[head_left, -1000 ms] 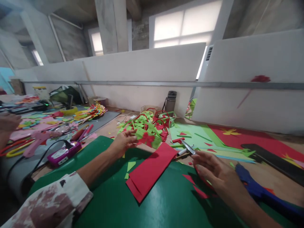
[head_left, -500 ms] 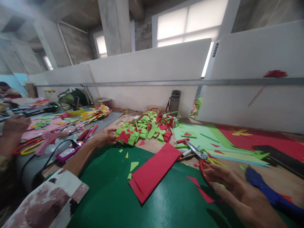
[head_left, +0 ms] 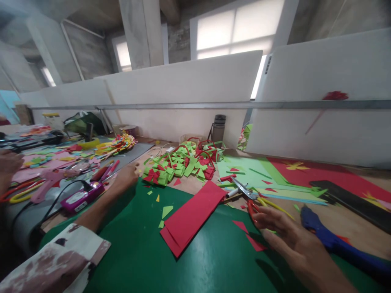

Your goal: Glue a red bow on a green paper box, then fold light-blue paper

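Take the stack of long, flat red paper strips (head_left: 194, 219) as the clock's centre, lying aslant on a glossy dark green sheet (head_left: 131, 252) over the tan wooden counter (head_left: 360, 232). At three o'clock, see the bare right hand (head_left: 282, 234) curled around the red handle of silver-bladed scissors (head_left: 244, 189), blades slanting away toward eleven. At ten o'clock, see the bare left hand (head_left: 128, 177), curled and slightly blurred, just beside a heap of folded bright green and red paper pieces (head_left: 183, 162); cannot tell whether gripping anything. Find that heap between eleven and twelve, with a grey dark-lidded bottle (head_left: 218, 132) upright near it, at one o'clock. Between one and two, past the scissors, find flat pale green paper sheets (head_left: 244, 165). Close to the strips at nine o'clock, note small light green paper scraps (head_left: 167, 211); between three and four, pointed red paper scraps (head_left: 256, 243) near the right hand. Well apart at nine o'clock, note a rounded purple device (head_left: 84, 197).
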The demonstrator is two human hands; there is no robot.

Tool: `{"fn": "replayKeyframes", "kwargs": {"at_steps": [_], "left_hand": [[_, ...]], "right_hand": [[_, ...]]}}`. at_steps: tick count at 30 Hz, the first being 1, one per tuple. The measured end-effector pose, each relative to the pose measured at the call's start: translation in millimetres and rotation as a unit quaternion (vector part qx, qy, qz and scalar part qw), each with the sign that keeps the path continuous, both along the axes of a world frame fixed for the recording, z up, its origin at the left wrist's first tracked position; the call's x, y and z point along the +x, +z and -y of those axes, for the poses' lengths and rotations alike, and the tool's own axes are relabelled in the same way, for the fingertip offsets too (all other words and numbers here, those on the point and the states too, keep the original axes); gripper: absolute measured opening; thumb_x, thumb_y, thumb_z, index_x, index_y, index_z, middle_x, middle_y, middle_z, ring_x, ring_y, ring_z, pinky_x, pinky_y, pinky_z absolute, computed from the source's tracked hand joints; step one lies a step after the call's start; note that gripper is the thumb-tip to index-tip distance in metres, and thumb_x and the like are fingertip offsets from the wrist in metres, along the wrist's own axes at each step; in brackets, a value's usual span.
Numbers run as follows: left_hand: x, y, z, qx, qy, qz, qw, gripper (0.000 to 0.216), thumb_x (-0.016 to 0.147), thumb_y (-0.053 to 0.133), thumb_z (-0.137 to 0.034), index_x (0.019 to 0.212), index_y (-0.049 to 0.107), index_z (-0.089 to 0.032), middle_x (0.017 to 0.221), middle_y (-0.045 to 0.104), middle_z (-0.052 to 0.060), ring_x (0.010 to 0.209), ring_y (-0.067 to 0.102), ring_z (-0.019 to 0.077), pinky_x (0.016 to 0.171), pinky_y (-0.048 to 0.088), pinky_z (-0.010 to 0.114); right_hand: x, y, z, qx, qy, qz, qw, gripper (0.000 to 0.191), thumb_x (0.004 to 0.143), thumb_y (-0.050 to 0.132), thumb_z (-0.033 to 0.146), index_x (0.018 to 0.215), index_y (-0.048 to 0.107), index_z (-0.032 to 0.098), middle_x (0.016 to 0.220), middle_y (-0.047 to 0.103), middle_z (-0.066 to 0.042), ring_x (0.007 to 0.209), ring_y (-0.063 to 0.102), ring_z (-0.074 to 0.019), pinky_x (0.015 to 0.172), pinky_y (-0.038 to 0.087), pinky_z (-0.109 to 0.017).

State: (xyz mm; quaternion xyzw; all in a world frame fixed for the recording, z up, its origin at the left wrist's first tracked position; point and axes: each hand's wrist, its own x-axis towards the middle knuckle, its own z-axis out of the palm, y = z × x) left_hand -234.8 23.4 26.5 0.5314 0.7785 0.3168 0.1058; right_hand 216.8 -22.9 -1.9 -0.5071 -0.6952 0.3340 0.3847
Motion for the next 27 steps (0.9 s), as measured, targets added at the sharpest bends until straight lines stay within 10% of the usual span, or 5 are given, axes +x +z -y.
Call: {"fn": "replayKeyframes", "kwargs": {"at_steps": [6, 14, 27], "left_hand": [[70.6, 3.4, 20.7, 0.136, -0.121, -0.124, 0.975, 0.031, 0.09, 0.049, -0.019, 0.12, 0.053, -0.017, 0.12, 0.056, 0.009, 0.105, 0.057, 0.0233, 0.095, 0.043, 0.041], [149.4, -21.9, 53.3, 0.061, -0.427, -0.167, 0.887, 0.039, 0.086, 0.059, -0.036, 0.119, 0.058, -0.015, 0.125, 0.057, 0.011, 0.115, 0.053, 0.0236, 0.098, 0.042, 0.032], [163.1, -33.3, 64.0, 0.014, -0.491, -0.168, 0.855, 0.052, 0.083, 0.059, -0.035, 0.13, 0.048, -0.016, 0.14, 0.042, 0.014, 0.132, 0.035, 0.0287, 0.11, 0.03, 0.043]], "right_hand": [[-15.0, 5.0, 1.4, -0.034, 0.038, 0.03, 0.998, 0.047, 0.079, 0.053, 0.049, 0.115, 0.055, 0.019, 0.109, 0.067, -0.014, 0.1, 0.065, -0.0257, 0.081, 0.055, -0.036], [-51.5, 8.2, -0.9, 0.058, 0.226, 0.271, 0.934, 0.042, 0.086, 0.045, 0.026, 0.127, 0.053, 0.018, 0.13, 0.056, -0.013, 0.121, 0.05, -0.0282, 0.102, 0.038, -0.046], [-66.0, 9.4, -7.4, 0.113, 0.312, 0.341, 0.879, 0.05, 0.079, 0.043, 0.006, 0.126, 0.052, 0.02, 0.138, 0.049, -0.012, 0.128, 0.041, -0.0275, 0.105, 0.028, -0.056]]}}
